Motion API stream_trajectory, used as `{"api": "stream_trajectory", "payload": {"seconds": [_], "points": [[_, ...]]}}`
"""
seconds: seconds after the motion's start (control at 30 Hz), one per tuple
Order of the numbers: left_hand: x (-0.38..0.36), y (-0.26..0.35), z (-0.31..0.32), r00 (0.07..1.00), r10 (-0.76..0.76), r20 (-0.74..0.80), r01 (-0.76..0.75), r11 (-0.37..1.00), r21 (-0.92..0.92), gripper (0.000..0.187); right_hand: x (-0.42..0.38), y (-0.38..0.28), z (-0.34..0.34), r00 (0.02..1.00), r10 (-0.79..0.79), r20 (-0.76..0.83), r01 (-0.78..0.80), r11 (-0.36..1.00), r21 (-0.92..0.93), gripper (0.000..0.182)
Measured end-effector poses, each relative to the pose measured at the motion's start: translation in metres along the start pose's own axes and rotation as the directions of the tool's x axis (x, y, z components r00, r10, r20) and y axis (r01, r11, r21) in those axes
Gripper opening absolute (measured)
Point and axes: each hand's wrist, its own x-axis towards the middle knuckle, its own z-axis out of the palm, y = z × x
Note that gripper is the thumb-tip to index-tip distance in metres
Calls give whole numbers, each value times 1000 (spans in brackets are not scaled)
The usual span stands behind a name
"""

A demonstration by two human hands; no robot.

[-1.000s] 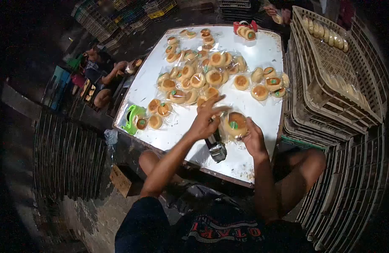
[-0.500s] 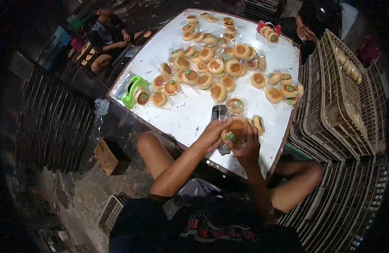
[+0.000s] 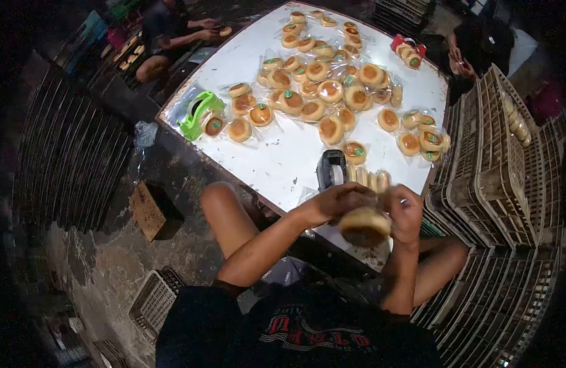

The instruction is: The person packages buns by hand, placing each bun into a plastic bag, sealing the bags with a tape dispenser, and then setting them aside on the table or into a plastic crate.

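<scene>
A round browned bun (image 3: 364, 227), blurred by motion, hangs just below my hands at the table's near edge. My left hand (image 3: 333, 203) is closed at its upper left, with fingers at the top of its clear bag. On the other side, my right hand (image 3: 405, 211) is curled shut, pinching the bag's right part; its fingertips are partly smeared. A black tape dispenser (image 3: 331, 168) stands just beyond my left hand. Behind the hands lies a row of buns (image 3: 373, 180), partly hidden. One bagged bun with a green label (image 3: 354, 152) sits beside the dispenser.
Many bagged buns (image 3: 319, 92) spread over the white table (image 3: 264, 168). A green tape dispenser (image 3: 200, 113) stands at the left edge, a red holder (image 3: 408, 46) with buns at the far right. Stacked crates (image 3: 479, 165) line the right side. Two other people sit beyond the table.
Both hands have moved right and away from the black dispenser, carrying the bun with them. The bun has tipped over, and its green label no longer shows. The view has shifted slightly.
</scene>
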Motion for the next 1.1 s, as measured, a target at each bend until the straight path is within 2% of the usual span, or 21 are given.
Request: {"api": "stream_trajectory", "payload": {"seconds": [0.03, 0.07, 0.1, 0.17, 0.2, 0.23, 0.27, 0.33, 0.4, 0.43, 0.47, 0.57, 0.63, 0.7, 0.73, 0.83, 0.87, 0.93, 0.97, 1.0, 1.1], "points": [[-4, 4, -4, 998, -53, 17, 55, 995, -83, 52, -4, -3, 2, 999, 5, 38, -15, 963, 269, 14], [-9, 8, -7, 994, -106, 34, 111, 980, -164, 50, -3, -1, 11, 989, -21, -147, -14, 973, -231, 16], [-10, 11, -6, 995, -95, 30, 92, 991, 93, 48, 3, -6, 14, 996, -93, -13, 56, 699, -713, 21], [-10, 12, 2, 995, -89, 34, 53, 816, 575, 43, 1, 28, 11, 976, -155, -150, 13, 736, -677, 18], [-6, 11, 9, 991, -123, 54, 73, 832, 550, 37, 0, 32, 6, 974, -114, -198, 31, 925, -379, 18], [-3, 11, 9, 998, -59, 36, 29, 828, 561, 37, -2, 27, 9, 973, -46, -227, 40, 999, -32, 19], [-3, 9, 9, 1000, -4, 19, -7, 823, 567, 38, -5, 24, 12, 971, 39, -235, 40, 946, 322, 22], [0, 10, 9, 997, 74, -36, -38, 800, 599, 34, 3, 24, 18, 965, -51, -259, 82, 991, 109, 31], [4, 3, 6, 975, 79, -208, -20, 963, 270, 31, -3, 59, -7, 969, -93, -227, 47, 978, -202, 36], [6, -2, 3, 954, 52, -295, -29, 996, 83, 30, -7, 64, -26, 969, -246, -17, 185, 773, -607, 38], [9, -5, 5, 926, 64, -372, -50, 998, 47, 32, -11, 76, -26, 964, -237, -121, 132, 821, -555, 39], [15, 1, 15, 931, 140, -338, -159, 987, -28, 34, -9, 79, -35, 992, -28, -127, -33, 892, -451, 42], [18, -2, 11, 919, 141, -369, -118, 989, 85, 37, -7, 72, -27, 958, -202, -205, 72, 858, -509, 41], [23, -3, 13, 896, 207, -394, -135, 970, 203, 38, 0, 49, 21, 643, -694, -324, 308, 622, -720, 38], [24, -5, 12, 897, 198, -395, -125, 971, 202, 37, -9, 52, 22, 710, -664, -233, 200, 508, -838, 53], [18, 8, 32, 915, 267, -301, -93, 868, 487, 38, -22, 67, 33, 875, -388, -289, 135, 769, -625, 48], [20, -2, 26, 939, 185, -289, -67, 925, 373, 35, -22, 72, 35, 889, -315, -332, 80, 822, -564, 44], [27, -7, 29, 856, 460, -236, -212, 730, 650, 33, -17, 63, 10, 944, 140, -300, -189, 972, -142, 40], [26, -9, 31, 812, 558, -171, -245, 593, 767, 32, -18, 56, 3, 913, 354, -202, -346, 935, 75, 38], [25, -11, 32, 756, 647, -104, -255, 436, 863, 32, -20, 52, 2, 932, 277, -235, -271, 961, 60, 27], [30, -14, 38, 612, 761, 213, -214, -100, 972, 37, -25, 56, 0, 941, 144, -305, -85, 976, 199, 29]]}}
